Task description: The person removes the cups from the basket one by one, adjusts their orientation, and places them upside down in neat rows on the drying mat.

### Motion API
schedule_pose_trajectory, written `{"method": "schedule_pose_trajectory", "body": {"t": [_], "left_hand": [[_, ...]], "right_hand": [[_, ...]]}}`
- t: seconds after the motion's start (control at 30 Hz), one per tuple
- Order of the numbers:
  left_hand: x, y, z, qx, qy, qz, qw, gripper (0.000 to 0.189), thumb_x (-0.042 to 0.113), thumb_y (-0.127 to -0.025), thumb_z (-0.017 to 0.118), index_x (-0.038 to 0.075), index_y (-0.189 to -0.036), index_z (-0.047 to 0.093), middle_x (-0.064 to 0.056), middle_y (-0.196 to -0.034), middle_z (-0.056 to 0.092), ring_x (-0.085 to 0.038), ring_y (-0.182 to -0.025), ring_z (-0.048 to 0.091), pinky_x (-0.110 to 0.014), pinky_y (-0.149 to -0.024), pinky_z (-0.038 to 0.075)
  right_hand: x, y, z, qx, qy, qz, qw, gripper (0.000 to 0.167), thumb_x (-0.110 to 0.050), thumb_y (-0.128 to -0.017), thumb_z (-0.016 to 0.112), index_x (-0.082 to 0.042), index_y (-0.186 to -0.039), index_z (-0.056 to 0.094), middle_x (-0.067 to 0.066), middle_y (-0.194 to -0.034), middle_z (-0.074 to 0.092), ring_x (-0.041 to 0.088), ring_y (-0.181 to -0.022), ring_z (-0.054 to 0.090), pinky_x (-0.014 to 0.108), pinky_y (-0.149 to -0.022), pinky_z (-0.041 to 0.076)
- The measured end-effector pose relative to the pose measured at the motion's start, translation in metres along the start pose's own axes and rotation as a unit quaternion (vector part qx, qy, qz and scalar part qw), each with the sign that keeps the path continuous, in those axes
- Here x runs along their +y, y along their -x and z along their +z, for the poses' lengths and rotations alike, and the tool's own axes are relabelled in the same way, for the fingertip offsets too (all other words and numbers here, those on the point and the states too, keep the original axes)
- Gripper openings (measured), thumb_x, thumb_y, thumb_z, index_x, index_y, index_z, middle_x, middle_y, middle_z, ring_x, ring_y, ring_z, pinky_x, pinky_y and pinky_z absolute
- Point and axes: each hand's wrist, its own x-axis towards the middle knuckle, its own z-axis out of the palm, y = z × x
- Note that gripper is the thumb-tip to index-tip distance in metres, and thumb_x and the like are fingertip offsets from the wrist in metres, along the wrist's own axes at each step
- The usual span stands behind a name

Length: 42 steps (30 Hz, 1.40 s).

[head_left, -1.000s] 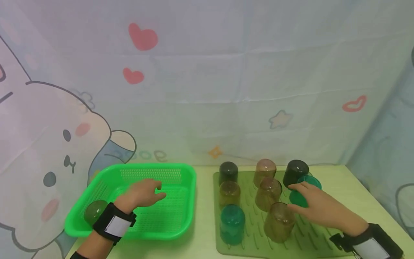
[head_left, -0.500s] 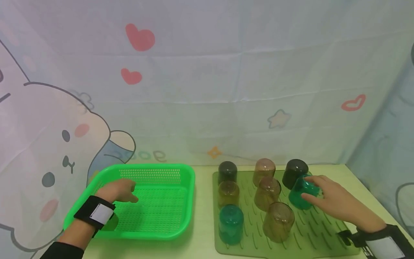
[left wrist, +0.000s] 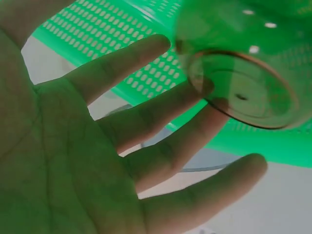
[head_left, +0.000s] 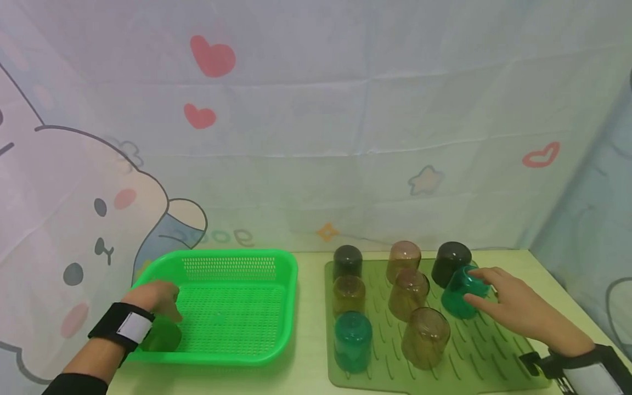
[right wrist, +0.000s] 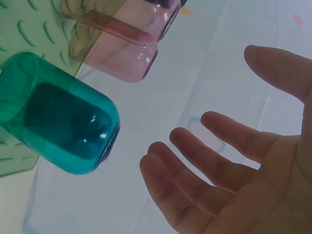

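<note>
A see-through cup [head_left: 165, 336] is in the left part of the green basket [head_left: 288, 307], partly hidden by my left hand [head_left: 155, 299]. In the left wrist view that hand's fingers are spread, and some fingertips [left wrist: 219, 105] overlap the cup's rim; contact cannot be made out. My right hand [head_left: 515, 307] is beside a teal cup [head_left: 459, 299], thumb and fingers apart. A gap shows between that hand and the teal cup in the right wrist view. The teal cup stands upside down on the green ridged mat [head_left: 385, 378].
More upturned cups stand on the mat: a second teal one [head_left: 353, 343], an amber one [head_left: 425, 339], a pinkish one [head_left: 404, 260], a dark one [head_left: 451, 263] and others. A printed cloth [head_left: 296, 137] hangs behind the pale table [head_left: 311, 329].
My left hand has moved left inside the basket, and the cup there is slightly further right. My right hand has drawn back a little rightward from the teal cup.
</note>
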Motion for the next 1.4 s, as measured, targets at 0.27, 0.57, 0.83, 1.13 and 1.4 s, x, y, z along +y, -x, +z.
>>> {"method": "schedule_pose_trajectory", "body": {"t": [0.27,0.57,0.83,1.13,1.4], "left_hand": [[-0.015,-0.002,0.006,-0.005,0.014,-0.025,0.9996,0.061,0.028,-0.074,0.081,-0.01,-0.115,0.058,-0.028,-0.111,0.058,-0.047,-0.102,0.054,-0.057,-0.082,0.046],[-0.023,-0.002,0.01,-0.023,0.044,-0.046,0.9977,0.054,0.014,-0.072,0.081,-0.009,-0.115,0.056,-0.029,-0.11,0.056,-0.047,-0.1,0.054,-0.057,-0.079,0.047],[-0.021,-0.003,0.008,0.002,0.067,0.003,0.9977,0.049,0.011,-0.075,0.076,-0.008,-0.114,0.055,-0.022,-0.105,0.059,-0.033,-0.086,0.059,-0.047,-0.067,0.05],[-0.011,-0.011,0.007,0.039,0.061,0.054,0.9959,0.051,0.015,-0.075,0.078,-0.005,-0.116,0.055,-0.024,-0.11,0.058,-0.044,-0.099,0.056,-0.05,-0.073,0.049],[-0.002,-0.014,0.005,0.075,0.053,0.109,0.9899,0.05,0.02,-0.076,0.077,-0.002,-0.116,0.057,-0.021,-0.109,0.06,-0.041,-0.099,0.057,-0.05,-0.075,0.048]], "right_hand": [[-0.002,-0.002,0.002,0.002,0.004,0.001,1.0,0.058,-0.037,-0.092,0.061,0.006,-0.129,0.048,0.027,-0.122,0.05,0.043,-0.102,0.054,0.051,-0.072,0.049],[-0.003,-0.003,0.003,0.0,0.005,0.001,1.0,0.057,-0.037,-0.092,0.061,0.005,-0.128,0.048,0.026,-0.121,0.05,0.042,-0.101,0.055,0.05,-0.071,0.049],[-0.003,-0.004,0.003,0.0,0.001,-0.001,1.0,0.056,-0.037,-0.092,0.061,0.004,-0.129,0.048,0.025,-0.122,0.051,0.042,-0.102,0.054,0.05,-0.072,0.05],[-0.003,-0.006,0.004,-0.002,-0.002,0.0,1.0,0.056,-0.036,-0.092,0.062,0.005,-0.129,0.048,0.026,-0.122,0.05,0.042,-0.102,0.055,0.05,-0.072,0.05],[-0.004,-0.007,0.005,-0.002,-0.001,-0.004,1.0,0.057,-0.037,-0.092,0.062,0.005,-0.128,0.049,0.025,-0.121,0.051,0.043,-0.102,0.054,0.049,-0.073,0.05]]}}
